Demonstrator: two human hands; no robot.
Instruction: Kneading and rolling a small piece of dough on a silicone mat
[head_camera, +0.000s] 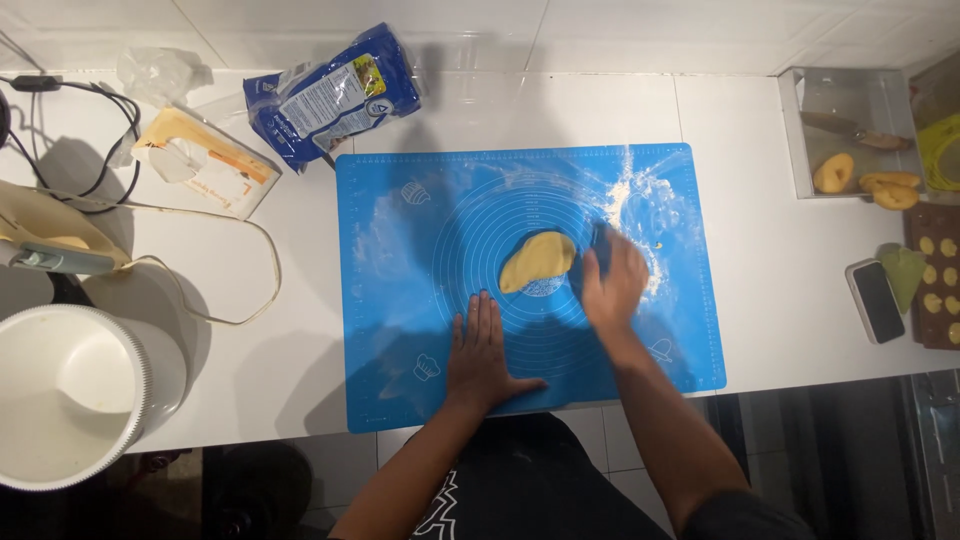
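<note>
**Dough on the mat, right hand blurred beside it**

I see my left hand pressed flat, fingers spread, on the blue silicone mat near its front edge, gripping nothing. My right hand is smeared by motion just right of the yellow dough, which lies at the middle of the mat. Something dark shows at its fingertips, but I cannot make out what it is, nor whether the hand is closed on it. Flour dusts the mat's far right corner. On the bench, a blue bag lies at the back beyond the mat's far left corner. A white bowl at the front left corner is cut off by the frame. A phone sits well right of the mat.
</note>
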